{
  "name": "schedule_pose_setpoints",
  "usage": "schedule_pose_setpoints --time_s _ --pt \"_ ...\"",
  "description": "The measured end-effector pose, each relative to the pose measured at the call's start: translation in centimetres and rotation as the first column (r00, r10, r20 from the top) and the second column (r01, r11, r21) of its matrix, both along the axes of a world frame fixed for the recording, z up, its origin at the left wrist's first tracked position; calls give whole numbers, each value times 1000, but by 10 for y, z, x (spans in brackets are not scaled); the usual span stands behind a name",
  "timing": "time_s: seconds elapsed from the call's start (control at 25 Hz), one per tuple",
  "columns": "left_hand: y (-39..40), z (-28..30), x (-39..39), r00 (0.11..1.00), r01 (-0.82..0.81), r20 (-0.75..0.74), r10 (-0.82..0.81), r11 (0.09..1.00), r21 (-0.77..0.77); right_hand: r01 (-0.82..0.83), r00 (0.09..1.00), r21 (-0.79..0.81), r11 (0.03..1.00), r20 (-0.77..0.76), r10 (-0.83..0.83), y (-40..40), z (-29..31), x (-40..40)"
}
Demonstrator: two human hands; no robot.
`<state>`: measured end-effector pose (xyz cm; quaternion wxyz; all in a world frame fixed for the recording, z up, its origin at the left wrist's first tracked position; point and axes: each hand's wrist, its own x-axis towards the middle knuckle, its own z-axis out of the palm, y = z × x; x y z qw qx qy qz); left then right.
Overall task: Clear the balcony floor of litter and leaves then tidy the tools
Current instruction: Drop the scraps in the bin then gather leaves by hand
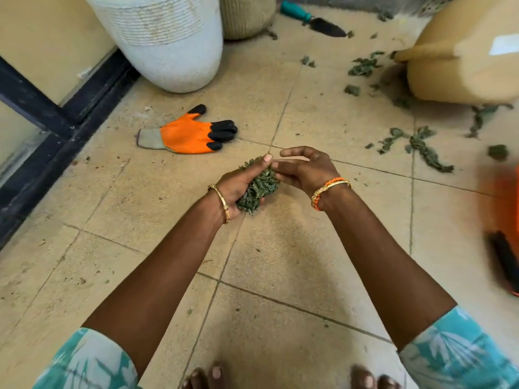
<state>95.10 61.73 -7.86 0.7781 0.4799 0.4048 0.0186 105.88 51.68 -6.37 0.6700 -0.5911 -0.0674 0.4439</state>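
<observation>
My left hand (241,183) cups a clump of dry green leaves (258,189) over the tiled floor. Its thumb rests on top of the clump. My right hand (304,171) is beside it, fingers spread and touching the leaves' right edge. More dry leaves (421,148) lie scattered on the floor at the right and far right (363,66). An orange and black work glove (193,131) lies flat on the tiles left of my hands. A trowel (314,21) with a teal handle lies at the back.
A large white pot (168,43) stands at the back left beside a woven pot (247,15). A tan container (463,66) fills the back right. An orange object with a black handle (505,248) is blurred at the right edge. A dark door frame (56,130) runs along the left.
</observation>
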Motion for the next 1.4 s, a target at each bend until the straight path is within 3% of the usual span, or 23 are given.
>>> schedule_pose_setpoints --time_s 0.12,0.2,0.28,0.36,0.48,0.56,0.68,0.96,1.24,1.4 --pt "-17 -2 21 1000 4 4 -4 999 -42 31 995 -56 998 101 -26 -25 8 12" --pt "-26 -2 35 999 -34 -12 34 998 -58 117 954 -150 982 291 -70 -44 5 32" --pt "-33 -2 51 999 -39 -31 38 999 -30 339 786 -280 898 609 -107 -67 -9 63" --pt "-36 -2 67 999 -22 -46 22 1000 15 535 616 -364 762 785 -58 -91 -24 96" --pt "-39 -4 83 997 13 -77 -6 997 82 609 593 -537 584 797 115 -116 -46 138" --pt "-40 -6 91 996 10 -94 0 994 109 598 606 -596 536 774 185 -122 -57 160" --pt "-38 -11 98 995 -22 -98 31 995 94 525 635 -654 544 727 261 -119 -72 178" --pt "-28 -25 108 994 -34 -106 38 998 45 453 547 -692 561 713 438 -92 -80 195" --pt "-37 -28 117 994 29 -107 -20 996 84 401 351 -485 777 865 358 -88 -84 198" --pt "-39 -27 117 994 19 -106 -9 996 89 335 311 -420 843 894 322 -83 -81 182"
